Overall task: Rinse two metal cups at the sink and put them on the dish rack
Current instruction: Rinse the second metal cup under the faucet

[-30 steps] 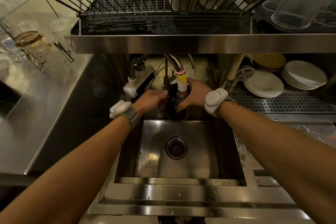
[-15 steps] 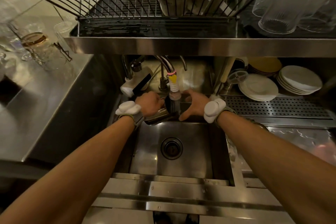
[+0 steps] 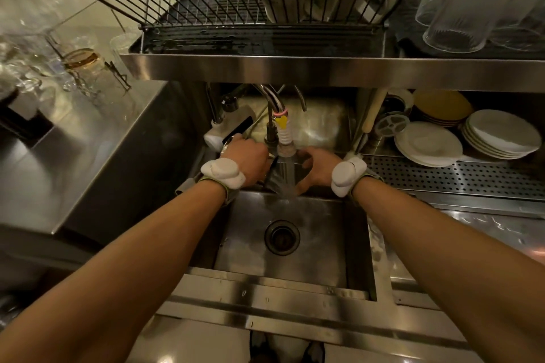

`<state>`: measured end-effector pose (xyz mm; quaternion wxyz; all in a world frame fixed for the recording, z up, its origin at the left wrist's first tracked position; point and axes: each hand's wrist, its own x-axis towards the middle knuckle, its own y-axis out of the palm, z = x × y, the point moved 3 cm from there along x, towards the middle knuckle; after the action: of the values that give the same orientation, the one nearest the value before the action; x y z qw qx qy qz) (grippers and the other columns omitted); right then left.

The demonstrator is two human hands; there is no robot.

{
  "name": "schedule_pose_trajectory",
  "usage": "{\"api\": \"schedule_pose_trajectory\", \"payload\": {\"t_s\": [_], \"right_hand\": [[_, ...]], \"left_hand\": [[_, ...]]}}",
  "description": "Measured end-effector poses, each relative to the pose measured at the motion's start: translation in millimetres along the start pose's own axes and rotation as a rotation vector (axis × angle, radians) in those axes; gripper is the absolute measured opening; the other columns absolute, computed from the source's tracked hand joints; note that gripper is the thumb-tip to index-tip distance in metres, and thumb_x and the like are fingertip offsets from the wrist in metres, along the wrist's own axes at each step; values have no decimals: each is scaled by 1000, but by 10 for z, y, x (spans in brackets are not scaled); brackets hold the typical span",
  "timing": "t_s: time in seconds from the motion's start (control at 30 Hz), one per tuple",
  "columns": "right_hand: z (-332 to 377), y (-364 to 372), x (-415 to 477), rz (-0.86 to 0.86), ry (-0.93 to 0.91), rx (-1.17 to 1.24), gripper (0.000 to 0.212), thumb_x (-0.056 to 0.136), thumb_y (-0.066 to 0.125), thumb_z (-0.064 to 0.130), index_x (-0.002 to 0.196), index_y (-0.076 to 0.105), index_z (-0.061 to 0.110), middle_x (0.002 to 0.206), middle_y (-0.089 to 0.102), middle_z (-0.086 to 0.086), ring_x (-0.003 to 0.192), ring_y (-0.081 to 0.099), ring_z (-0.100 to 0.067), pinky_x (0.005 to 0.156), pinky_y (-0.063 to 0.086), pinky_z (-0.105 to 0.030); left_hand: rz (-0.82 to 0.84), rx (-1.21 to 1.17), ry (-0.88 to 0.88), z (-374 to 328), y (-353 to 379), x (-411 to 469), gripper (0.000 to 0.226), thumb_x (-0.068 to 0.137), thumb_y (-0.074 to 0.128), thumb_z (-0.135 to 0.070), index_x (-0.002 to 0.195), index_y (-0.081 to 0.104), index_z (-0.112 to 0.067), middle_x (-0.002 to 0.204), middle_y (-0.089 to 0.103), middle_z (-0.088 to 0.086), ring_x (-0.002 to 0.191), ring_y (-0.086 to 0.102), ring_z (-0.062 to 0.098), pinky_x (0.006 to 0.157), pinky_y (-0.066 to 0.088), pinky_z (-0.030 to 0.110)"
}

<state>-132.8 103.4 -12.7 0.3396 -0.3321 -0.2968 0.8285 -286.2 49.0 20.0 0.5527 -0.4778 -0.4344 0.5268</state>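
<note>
Right hand (image 3: 317, 166) holds metal cup (image 3: 284, 171) under faucet (image 3: 284, 138) (left hand (image 3: 247, 156): second cup (image 3: 228, 143)).

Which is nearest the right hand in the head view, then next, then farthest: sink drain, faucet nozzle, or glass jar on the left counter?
1. The faucet nozzle, just left of the right hand, above the metal cup it holds.
2. The sink drain, below it in the basin.
3. The glass jar, far left on the counter.

1 shiny metal cup (image 3: 285, 171) stands under the running tap (image 3: 283, 138), over the steel sink (image 3: 250, 247)'s back edge; a 2nd cup (image 3: 227, 143) shows only its rim, just left.
</note>
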Motion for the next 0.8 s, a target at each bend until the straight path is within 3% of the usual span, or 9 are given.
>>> {"api": "schedule_pose_trajectory", "payload": {"t_s": [0.13,0.27,0.37,0.53,0.63,0.73,0.8], "right_hand": [[-4,-2,-5,4,21,-26,100,58,91,27,142,39,9,136,54,-9,122,53,-26,99,46,-33],[9,-19,-13,17,24,-44,92,62,89,25,140,43,8,135,55,-9,121,54,-25,95,44,-29],[7,-65,7,17,29,-36,84,63,88,23,136,48,8,131,58,-8,118,56,-24,91,44,-27],[-34,-49,55,15,33,-24,90,61,89,26,138,45,6,132,57,-9,119,56,-25,96,46,-31],[-98,-50,84,25,46,-11,94,62,88,26,141,41,7,135,55,-10,121,54,-26,97,45,-31],[-187,-28,119,29,71,7,94,63,88,26,142,40,8,135,54,-10,122,54,-25,97,45,-30],[-252,-11,152,28,87,7,93,64,88,24,142,40,8,136,54,-10,122,54,-25,96,44,-29]], "left_hand": [[-25,113,31,10,-35,28,32,92,44,-31,87,70,-14,90,71,12,87,63,32,99,32,37],[-49,197,89,-28,-88,25,28,92,45,-27,91,68,-11,93,70,12,91,61,30,95,32,37],[-28,213,140,-46,-48,39,27,89,47,-23,96,70,-12,95,71,11,94,61,30,95,32,36],[-42,126,116,-69,-17,26,25,90,48,-24,95,68,-11,94,71,10,94,61,30,96,33,37],[82,-143,-160,75,122,99,29,91,49,-33,93,68,-11,98,69,11,94,62,31,95,36,38],[205,-617,-489,175,334,118,32,92,53,-30,95,70,-3,98,68,14,99,62,32,84,42,33],[257,-838,-522,160,456,119,33,94,52,-23,98,68,6,89,63,14,96,62,33,73,39,30]]}}
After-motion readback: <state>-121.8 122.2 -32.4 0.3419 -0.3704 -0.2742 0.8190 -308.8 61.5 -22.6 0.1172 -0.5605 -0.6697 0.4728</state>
